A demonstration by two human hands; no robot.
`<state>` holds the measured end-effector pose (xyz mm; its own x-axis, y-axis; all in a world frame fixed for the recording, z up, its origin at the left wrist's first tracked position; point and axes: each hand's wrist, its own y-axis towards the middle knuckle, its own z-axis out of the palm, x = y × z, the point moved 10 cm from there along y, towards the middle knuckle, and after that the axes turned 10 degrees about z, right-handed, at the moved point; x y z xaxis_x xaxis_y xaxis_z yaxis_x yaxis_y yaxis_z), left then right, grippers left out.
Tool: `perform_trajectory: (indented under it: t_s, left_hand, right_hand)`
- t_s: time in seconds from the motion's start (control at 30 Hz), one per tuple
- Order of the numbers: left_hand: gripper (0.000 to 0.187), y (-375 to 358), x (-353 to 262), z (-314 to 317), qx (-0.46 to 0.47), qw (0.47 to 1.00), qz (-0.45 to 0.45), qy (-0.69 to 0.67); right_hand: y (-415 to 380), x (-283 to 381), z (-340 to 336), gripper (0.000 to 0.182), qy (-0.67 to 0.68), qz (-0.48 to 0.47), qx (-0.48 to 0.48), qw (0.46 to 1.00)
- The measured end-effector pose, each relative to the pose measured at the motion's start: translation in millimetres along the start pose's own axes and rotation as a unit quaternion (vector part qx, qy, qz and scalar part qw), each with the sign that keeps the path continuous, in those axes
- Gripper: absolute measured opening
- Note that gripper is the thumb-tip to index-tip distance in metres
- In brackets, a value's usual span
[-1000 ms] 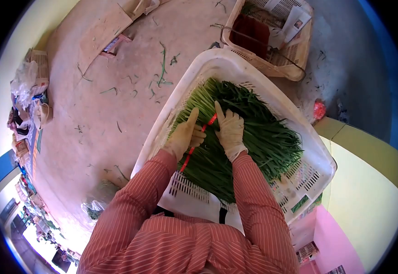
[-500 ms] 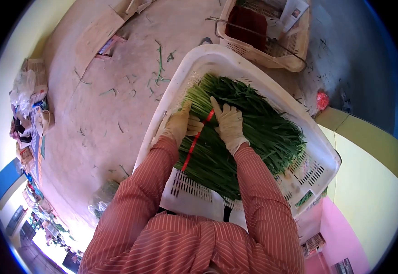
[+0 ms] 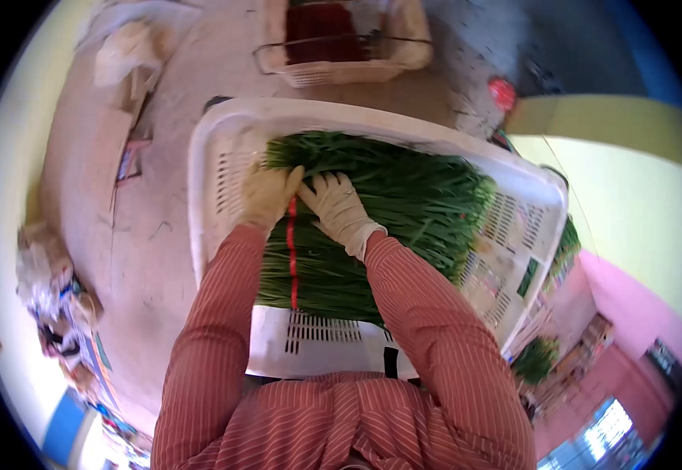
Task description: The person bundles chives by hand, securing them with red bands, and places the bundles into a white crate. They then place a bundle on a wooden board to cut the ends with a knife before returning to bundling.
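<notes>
Long green leafy stalks (image 3: 403,204) lie in a white slotted plastic basket (image 3: 333,113) before me. A red band (image 3: 292,258) runs across the stalks on the left. My left hand (image 3: 266,192), in a pale glove, rests at the left end of the stalks beside the band's top, fingers close together and thumb toward the right. My right hand (image 3: 339,211), gloved too, lies on top of the leaves just right of the band, its fingers spread. The fingertips of both hands nearly meet above the band.
Beyond the basket stands another crate (image 3: 349,73) with a dark red item and a metal handle. A red bag (image 3: 501,92) lies on the floor at the back right. Plastic bags and boxes (image 3: 39,274) line the left wall. More greens (image 3: 535,359) are at the lower right.
The view has turned, so the basket now sits more squarely. My left hand has moved off the pale stalk ends and away from its curled grip. My right hand has flattened over the leaves.
</notes>
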<state>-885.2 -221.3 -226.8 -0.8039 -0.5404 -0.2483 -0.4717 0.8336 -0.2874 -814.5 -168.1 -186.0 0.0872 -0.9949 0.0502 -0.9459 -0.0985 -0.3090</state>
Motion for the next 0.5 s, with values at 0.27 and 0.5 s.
perform_trajectory:
  t_s: [0.27,0.5]
  left_hand:
    - [0.043,-0.5,17.9,12.2,0.009,0.988,-0.151,0.026]
    - [0.057,0.2,53.9,41.0,0.083,0.984,-0.135,-0.084]
  right_hand:
    - [-38.8,-65.8,27.9,0.097,0.16,0.072,-0.109,0.978]
    - [-33.1,-59.9,17.8,0.097,0.182,0.129,-0.046,0.974]
